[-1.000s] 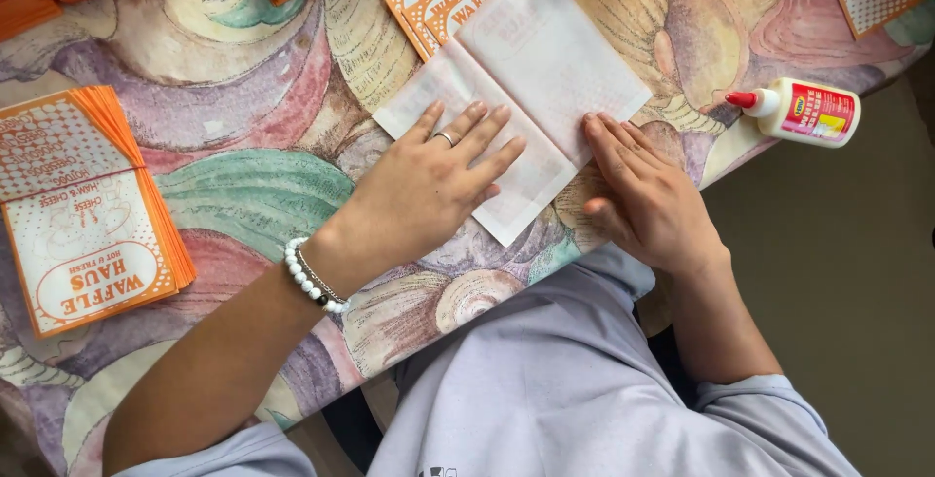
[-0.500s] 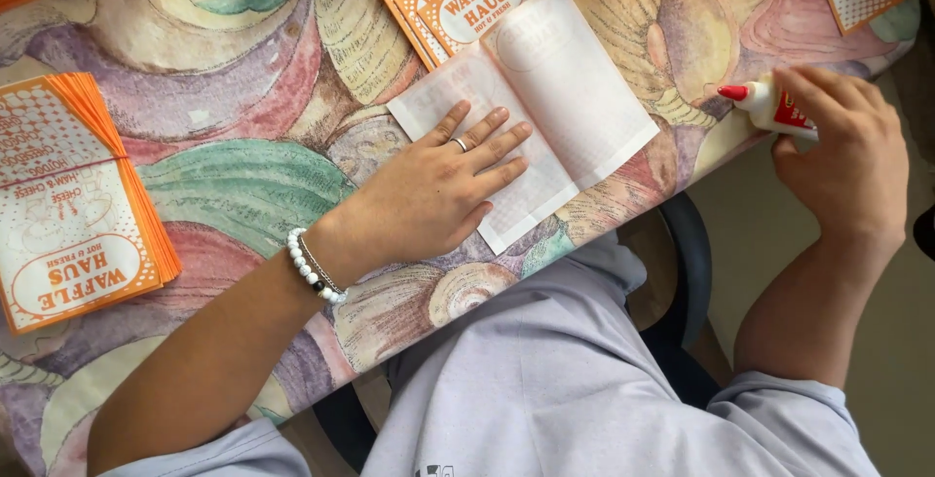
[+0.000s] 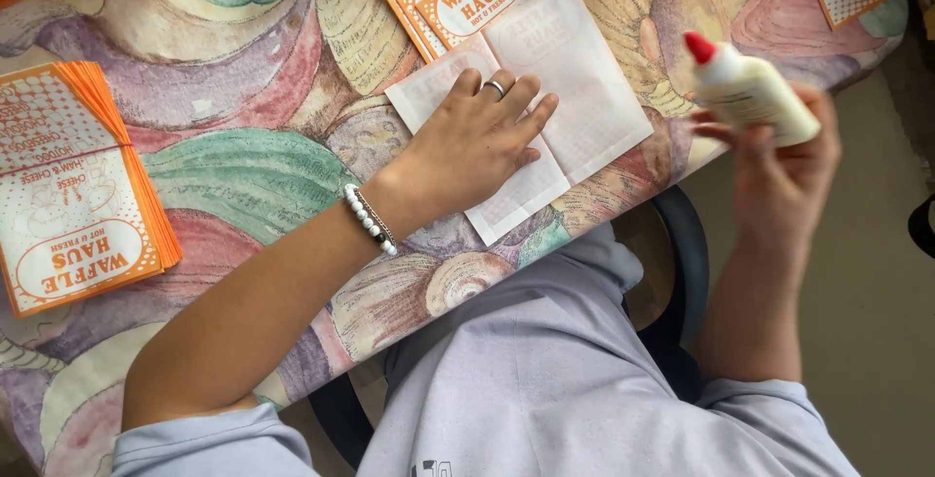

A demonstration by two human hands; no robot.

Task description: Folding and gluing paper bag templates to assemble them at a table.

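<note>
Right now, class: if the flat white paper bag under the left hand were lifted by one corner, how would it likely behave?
The paper bag would probably flop: it looks thin, with print showing through. It seems light and might slide on the tablecloth, perhaps why the left hand lies flat on it.

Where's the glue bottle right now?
The glue bottle, white with a red cap, is in the right hand, held in the air at the head view's right side, just past the table edge beside the white paper sheet.
</note>
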